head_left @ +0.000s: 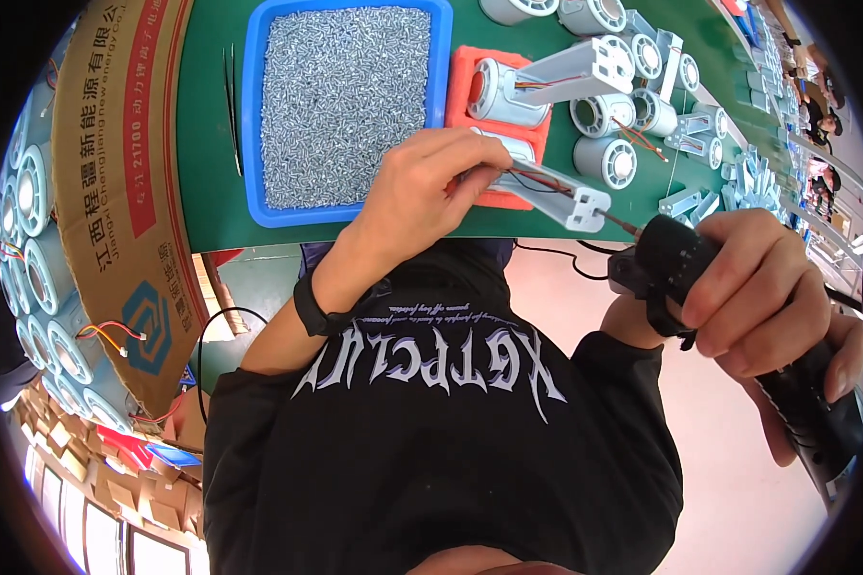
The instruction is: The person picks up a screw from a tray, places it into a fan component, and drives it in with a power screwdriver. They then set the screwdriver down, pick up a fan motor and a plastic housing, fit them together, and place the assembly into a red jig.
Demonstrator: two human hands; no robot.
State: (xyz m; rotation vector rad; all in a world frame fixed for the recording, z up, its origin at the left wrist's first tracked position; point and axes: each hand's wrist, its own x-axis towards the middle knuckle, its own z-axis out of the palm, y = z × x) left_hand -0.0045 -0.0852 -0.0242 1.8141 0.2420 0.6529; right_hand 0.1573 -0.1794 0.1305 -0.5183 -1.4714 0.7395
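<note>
My left hand point(436, 187) is closed in a pinch at the near end of a light-blue plastic bracket point(571, 203) with thin wires running along it. The bracket juts out to the right from a round housing seated in a red fixture point(462, 72); my fingers partly hide that joint. My right hand point(762, 292) wraps round a black electric screwdriver point(674, 251). Its bit points left and meets the bracket's outer end; whether a screw sits under the tip I cannot make out. A second housing with a bracket point(585, 75) lies in the fixture just beyond.
A blue tray point(253, 125) full of small silver screws stands left of the fixture, with tweezers point(232, 110) beside it. A cardboard box point(129, 192) with stacked round housings point(43, 273) is at far left. More housings point(606, 161) and loose brackets point(690, 206) lie to the right.
</note>
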